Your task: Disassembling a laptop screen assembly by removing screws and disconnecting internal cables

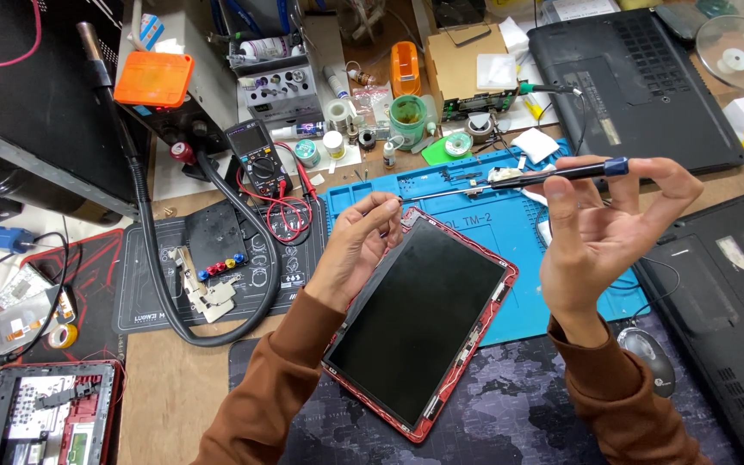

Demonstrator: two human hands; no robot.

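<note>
We see the right hand (pixel 600 228) raised above the blue work mat (pixel 475 185), palm turned toward the camera, with its fingers half spread; only the thumb and the fingertips pinch the dark handle of a long thin screwdriver (pixel 553 175), which lies almost level. Its shaft runs to the left, and its tip comes to the left hand (pixel 359 245). That hand is closed loosely, with the fingertips together at the upper corner of the laptop screen panel (pixel 419 323); we think they hold something very small there, perhaps a screw, but the view is too poor to be sure. The panel, with a black glass face and a red frame, lies tilted on the desk (pixel 174 387), partly on the blue mat and partly on a dark patterned mat (pixel 518 409). To the left of the hands, we see a black multimeter (pixel 256 159) with red leads and a black flexible hose (pixel 208 331) that curves over the desk. Two black laptop bases (pixel 639 82) lie bottom up on the right side, and a mouse (pixel 647 357) sits just beside the right sleeve.
</note>
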